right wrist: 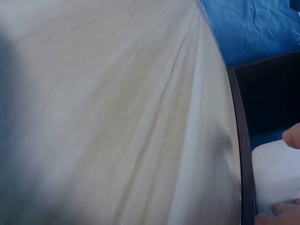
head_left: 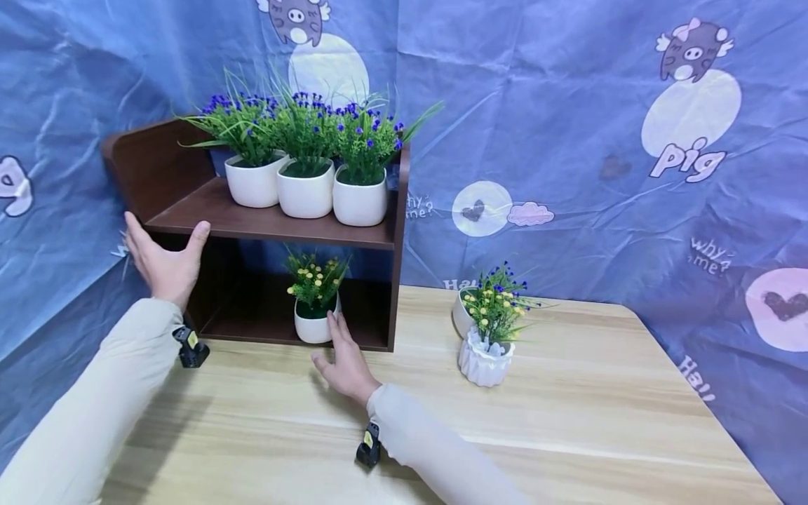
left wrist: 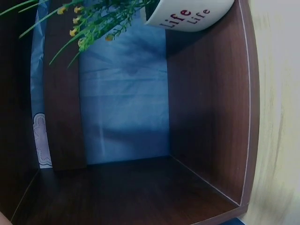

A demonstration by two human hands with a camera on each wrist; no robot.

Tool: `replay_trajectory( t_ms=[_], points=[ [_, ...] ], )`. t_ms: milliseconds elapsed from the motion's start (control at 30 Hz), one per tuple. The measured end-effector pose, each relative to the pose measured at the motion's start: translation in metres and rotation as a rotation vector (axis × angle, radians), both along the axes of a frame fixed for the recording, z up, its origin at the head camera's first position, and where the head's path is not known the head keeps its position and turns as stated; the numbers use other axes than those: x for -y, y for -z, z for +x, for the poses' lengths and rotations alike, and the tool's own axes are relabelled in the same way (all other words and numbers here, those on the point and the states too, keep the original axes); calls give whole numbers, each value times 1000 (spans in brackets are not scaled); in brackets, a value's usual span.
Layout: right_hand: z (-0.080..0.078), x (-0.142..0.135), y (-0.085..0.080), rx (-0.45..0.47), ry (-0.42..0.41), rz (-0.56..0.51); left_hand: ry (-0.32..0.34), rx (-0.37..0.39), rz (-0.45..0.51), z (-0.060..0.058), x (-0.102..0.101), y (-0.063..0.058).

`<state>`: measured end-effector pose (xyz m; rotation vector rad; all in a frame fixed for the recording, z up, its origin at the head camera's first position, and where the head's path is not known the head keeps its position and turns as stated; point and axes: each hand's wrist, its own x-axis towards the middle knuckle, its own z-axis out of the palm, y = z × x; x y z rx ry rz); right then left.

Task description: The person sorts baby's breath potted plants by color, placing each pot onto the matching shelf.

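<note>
A white pot (head_left: 309,328) with yellow flowers and green leaves stands upright on the lower level of a dark brown two-level shelf (head_left: 278,226). My right hand (head_left: 349,365) touches the pot's right front side with extended fingers; the right wrist view shows fingertips against the white pot (right wrist: 274,168). Red "Life" lettering marks the pot (left wrist: 192,16) in the left wrist view. At the shelf's left front edge is my left hand (head_left: 165,263), thumb spread wide from straight fingers; whether it touches the wood I cannot tell.
Three white pots (head_left: 306,191) with purple-blue flowers stand in a row on the upper level. On the wooden table (head_left: 568,421), right of the shelf, a fluted white pot (head_left: 485,361) with yellow flowers partly hides another white pot (head_left: 463,313). Blue printed cloth (head_left: 568,140) hangs behind.
</note>
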<state>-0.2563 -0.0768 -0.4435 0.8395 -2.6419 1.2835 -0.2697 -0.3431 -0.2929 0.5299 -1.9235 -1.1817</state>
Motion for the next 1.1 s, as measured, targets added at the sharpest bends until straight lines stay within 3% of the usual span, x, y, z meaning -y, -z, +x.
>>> replay_trajectory(
  t_ms=[233,433,800,1100],
  points=[
    [-2,16,-3,59,34,76,-10,-9,-19,0,-1,0],
    [-6,25,-9,23,45,158,-13,-8,-3,0,0,0],
    [-18,34,-19,26,-4,263,-16,-18,-19,0,-3,-2],
    [-23,47,-28,98,-31,377,-13,-17,-5,0,-1,-1]
  ],
)
